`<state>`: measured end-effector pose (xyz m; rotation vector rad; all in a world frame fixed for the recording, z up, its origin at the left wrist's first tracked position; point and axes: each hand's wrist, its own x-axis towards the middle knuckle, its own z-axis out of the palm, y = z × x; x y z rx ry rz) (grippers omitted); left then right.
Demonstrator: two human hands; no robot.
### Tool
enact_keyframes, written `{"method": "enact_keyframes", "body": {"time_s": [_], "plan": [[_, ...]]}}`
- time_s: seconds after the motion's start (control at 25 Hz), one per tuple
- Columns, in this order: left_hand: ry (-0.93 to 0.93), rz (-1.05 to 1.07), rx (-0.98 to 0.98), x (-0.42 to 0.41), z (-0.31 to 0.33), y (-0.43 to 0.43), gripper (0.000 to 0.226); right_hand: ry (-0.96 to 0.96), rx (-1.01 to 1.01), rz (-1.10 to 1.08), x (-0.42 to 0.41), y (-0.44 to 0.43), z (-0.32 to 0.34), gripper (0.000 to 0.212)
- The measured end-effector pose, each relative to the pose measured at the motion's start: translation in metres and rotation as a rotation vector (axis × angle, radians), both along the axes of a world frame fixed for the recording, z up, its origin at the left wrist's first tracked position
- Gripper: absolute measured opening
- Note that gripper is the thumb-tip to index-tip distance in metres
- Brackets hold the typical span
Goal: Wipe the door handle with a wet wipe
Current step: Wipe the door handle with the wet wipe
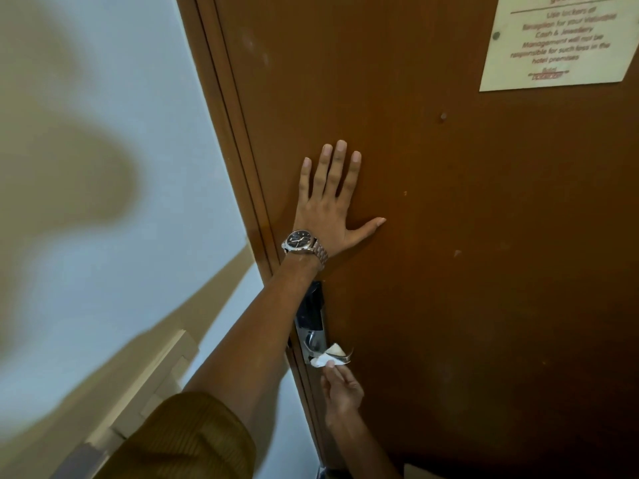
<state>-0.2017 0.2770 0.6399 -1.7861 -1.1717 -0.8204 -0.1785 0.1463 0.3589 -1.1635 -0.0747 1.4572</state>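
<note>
The left hand point(332, 209) is flat on the brown door point(484, 236), fingers point(340, 164) spread wide and holding nothing — it seems to keep the door still. Lower down, near the door's left edge, the right hand point(342, 388) pinches a white wipe point(326, 357) and presses it on the shiny door handle point(342, 357), just under the dark lock point(311, 312). The wiping step looks to be going on now. Next, the wipe should slide along the whole handle — the far tip and the underside too.

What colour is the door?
The door is reddish brown, like wood. The head view shows it.
</note>
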Motion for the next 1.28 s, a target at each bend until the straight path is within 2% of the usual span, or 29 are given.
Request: {"method": "enact_keyframes", "body": {"time_s": [0.12,0.28,0.4,0.48,0.56,0.68,0.76,0.92,1.08,1.28], "plan": [[-0.017,-0.003,0.003,0.000,0.002,-0.002,0.112,-0.230,-0.059,-0.101,0.012,-0.002,-0.003,0.007],[-0.013,0.004,0.004,0.001,0.001,-0.003,0.111,-0.416,0.011,-0.139,0.014,-0.005,0.000,0.014],[-0.015,0.008,0.002,0.000,0.000,-0.002,0.112,-0.795,0.111,-0.090,0.019,-0.010,-0.003,0.021],[-0.017,0.014,0.004,0.001,0.001,-0.002,0.112,-1.158,0.204,-0.032,0.030,-0.013,-0.006,0.020],[-0.015,0.007,0.004,0.000,0.001,-0.001,0.111,-1.478,0.309,0.043,0.043,-0.013,-0.008,0.026],[-0.015,0.002,0.016,-0.001,0.000,0.000,0.112,-1.732,0.482,0.207,0.064,-0.009,-0.008,0.046],[-0.021,-0.002,0.022,-0.001,0.000,0.002,0.112,-1.840,0.546,0.362,0.075,-0.006,-0.007,0.055],[-0.023,-0.010,0.030,0.000,-0.002,0.004,0.114,-2.016,0.660,0.610,0.091,0.003,-0.001,0.052],[-0.026,-0.018,0.022,0.000,-0.002,0.004,0.113,-2.081,0.818,0.686,0.086,0.010,0.012,0.055],[-0.022,-0.014,0.024,0.000,-0.002,0.004,0.115,-2.166,0.737,0.789,0.049,0.016,0.030,0.038]]}}
